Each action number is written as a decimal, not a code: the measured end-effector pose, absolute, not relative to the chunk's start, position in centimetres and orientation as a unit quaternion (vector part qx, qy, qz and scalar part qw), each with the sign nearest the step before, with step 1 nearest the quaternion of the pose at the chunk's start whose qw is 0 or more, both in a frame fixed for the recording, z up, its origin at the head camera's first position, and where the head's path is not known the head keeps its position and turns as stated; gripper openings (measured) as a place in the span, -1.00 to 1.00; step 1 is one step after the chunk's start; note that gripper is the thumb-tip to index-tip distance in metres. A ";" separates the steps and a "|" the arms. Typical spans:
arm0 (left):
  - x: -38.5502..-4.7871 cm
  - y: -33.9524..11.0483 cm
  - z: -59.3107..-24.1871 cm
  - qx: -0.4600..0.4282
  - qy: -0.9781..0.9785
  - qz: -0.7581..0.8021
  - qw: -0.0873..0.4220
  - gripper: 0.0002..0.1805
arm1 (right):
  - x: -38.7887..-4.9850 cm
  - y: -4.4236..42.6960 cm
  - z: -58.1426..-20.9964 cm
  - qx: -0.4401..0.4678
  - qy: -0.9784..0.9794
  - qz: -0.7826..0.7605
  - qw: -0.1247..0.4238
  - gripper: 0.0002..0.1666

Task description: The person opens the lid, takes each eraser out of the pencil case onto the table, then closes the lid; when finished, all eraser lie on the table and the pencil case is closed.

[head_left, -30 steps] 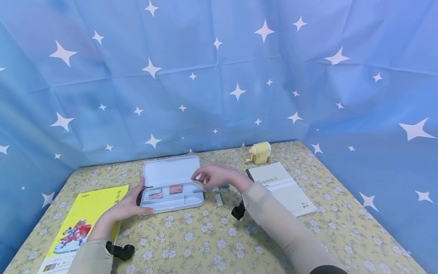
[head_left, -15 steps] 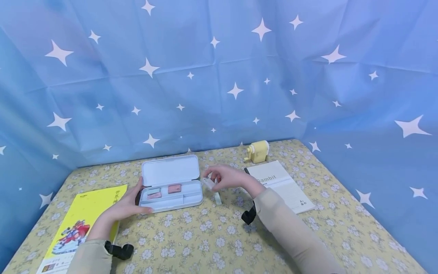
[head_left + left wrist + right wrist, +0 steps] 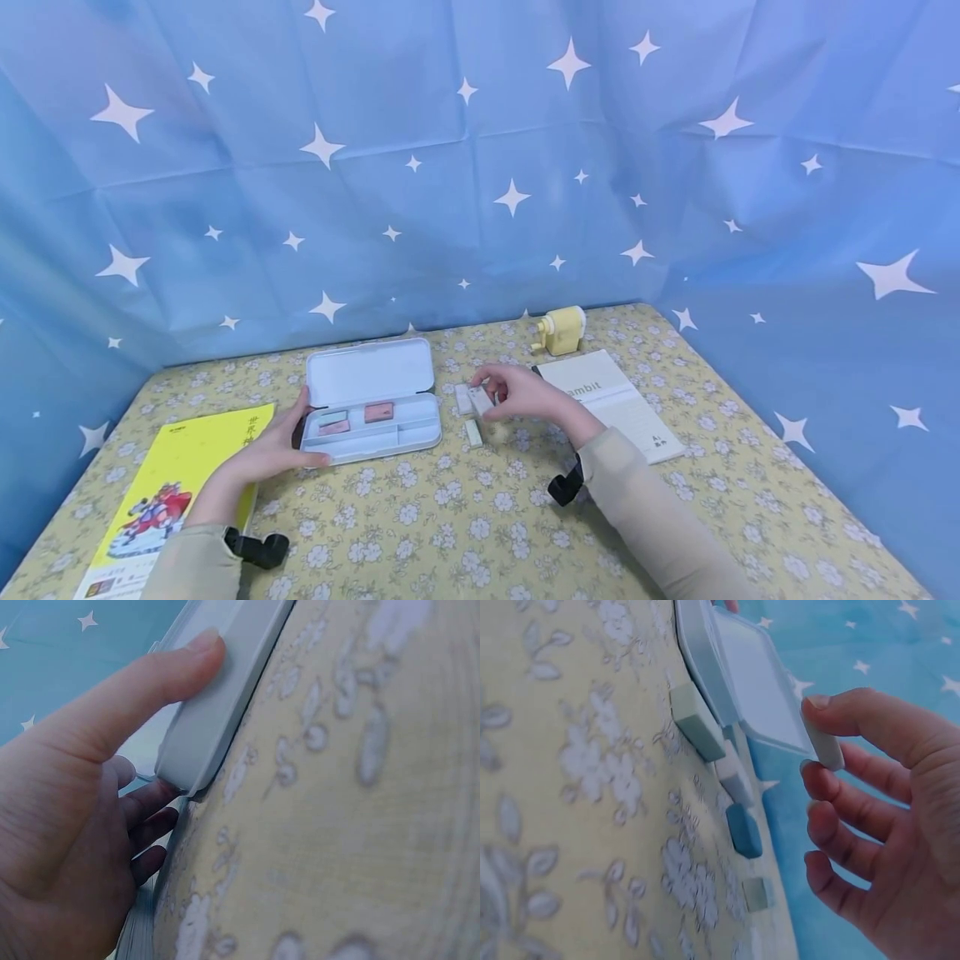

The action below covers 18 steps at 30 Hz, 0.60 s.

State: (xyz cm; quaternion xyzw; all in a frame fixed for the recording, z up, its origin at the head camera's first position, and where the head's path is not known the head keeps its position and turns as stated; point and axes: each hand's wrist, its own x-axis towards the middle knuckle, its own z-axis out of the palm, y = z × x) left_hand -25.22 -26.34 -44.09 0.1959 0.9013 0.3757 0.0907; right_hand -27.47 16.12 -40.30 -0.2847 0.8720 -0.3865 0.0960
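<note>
A white pencil case (image 3: 369, 371) lies with its lid up. Inside its back compartment are a pink eraser (image 3: 378, 412) and, at the left, a pale green eraser (image 3: 332, 418) beside another pink one. My left hand (image 3: 272, 450) holds the case's left end, thumb on the front wall (image 3: 214, 697) and fingers round the corner. To the right of the case, my right hand (image 3: 525, 396) pinches a white eraser (image 3: 825, 742) between thumb and fingers, above the table. Below it on the cloth lie a light green eraser (image 3: 697, 724), a white eraser (image 3: 735, 774) and a blue eraser (image 3: 744, 831).
A yellow crank pencil sharpener (image 3: 564, 331) stands at the back right. In front of it lies a notebook (image 3: 637, 417). A yellow book (image 3: 172, 483) lies at the left, partly under my left forearm. A starred blue curtain (image 3: 420, 208) hangs behind the flowered tablecloth (image 3: 420, 533).
My right hand has carried the white eraser to the right, away from the case, to above the loose erasers. My left hand stays on the case.
</note>
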 end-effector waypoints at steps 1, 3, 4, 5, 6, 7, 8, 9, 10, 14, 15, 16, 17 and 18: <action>-25.2 -26.3 -44.1 0.195 0.901 0.375 0.091 0.35 | -27.4 16.3 -40.4 -0.280 0.872 -0.389 0.095 -0.51; -25.3 -26.3 -44.1 0.194 0.903 0.372 0.091 0.35 | -27.2 16.6 -40.4 -0.272 0.873 -0.393 0.093 -0.51; -25.3 -26.3 -44.1 0.194 0.904 0.371 0.090 0.35 | -27.1 16.7 -40.4 -0.269 0.874 -0.394 0.092 -0.51; -25.3 -26.3 -44.1 0.193 0.904 0.371 0.091 0.35 | -27.1 16.8 -40.5 -0.267 0.875 -0.393 0.090 -0.52; -25.3 -26.3 -44.1 0.193 0.904 0.371 0.091 0.35 | -27.0 16.9 -40.6 -0.264 0.877 -0.391 0.088 -0.52; -25.3 -26.3 -44.2 0.195 0.903 0.372 0.091 0.35 | -27.0 17.0 -40.7 -0.262 0.880 -0.387 0.086 -0.52; -25.3 -26.3 -44.2 0.196 0.902 0.374 0.090 0.35 | -26.9 17.1 -40.9 -0.260 0.882 -0.384 0.083 -0.52; -25.3 -26.4 -44.2 0.197 0.901 0.376 0.090 0.35 | -26.9 17.2 -41.0 -0.260 0.885 -0.379 0.079 -0.52; -25.3 -26.4 -44.2 0.197 0.901 0.376 0.090 0.35 | -26.8 17.3 -41.1 -0.260 0.886 -0.376 0.076 -0.52; -25.2 -26.4 -44.1 0.199 0.901 0.376 0.089 0.35 | -26.5 17.4 -41.4 -0.262 0.887 -0.374 0.071 -0.53; -25.2 -26.3 -44.1 0.199 0.901 0.375 0.088 0.34 | -26.5 17.4 -41.4 -0.264 0.886 -0.375 0.072 -0.54; -25.2 -26.3 -44.1 0.198 0.902 0.374 0.088 0.34 | -26.4 17.4 -41.4 -0.266 0.885 -0.376 0.072 -0.54; -25.2 -26.3 -44.1 0.199 0.902 0.374 0.088 0.34 | -26.3 17.4 -41.5 -0.266 0.884 -0.376 0.074 -0.55; -25.2 -26.3 -44.1 0.199 0.901 0.376 0.088 0.34 | -26.3 17.4 -41.5 -0.268 0.884 -0.376 0.074 -0.55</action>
